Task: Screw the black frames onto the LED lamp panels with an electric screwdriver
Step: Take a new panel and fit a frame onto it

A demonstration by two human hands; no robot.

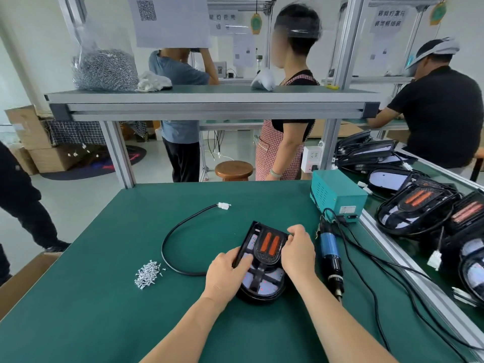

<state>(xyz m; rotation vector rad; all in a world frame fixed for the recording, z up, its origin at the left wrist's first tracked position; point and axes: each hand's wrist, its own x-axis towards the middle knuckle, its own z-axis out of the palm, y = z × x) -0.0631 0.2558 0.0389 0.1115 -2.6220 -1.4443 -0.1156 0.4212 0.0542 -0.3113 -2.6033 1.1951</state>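
Note:
A black frame (265, 246) with two orange strips lies on an LED lamp panel (264, 284) in the middle of the green table (104, 297). My left hand (226, 271) grips the frame's left edge. My right hand (298, 248) holds its right side, fingers over the top corner. The panel's black cable (170, 231) loops left to a white plug (224, 205). The electric screwdriver (330, 254), blue and black, lies just right of my right hand. A small heap of screws (147, 274) sits left of the panel.
A teal power box (337, 195) stands at the table's back right, its cords trailing along the right edge. Several lamp units (416, 205) are stacked on the right conveyor. A bag of screws (104, 66) rests on the overhead shelf. People stand behind the bench.

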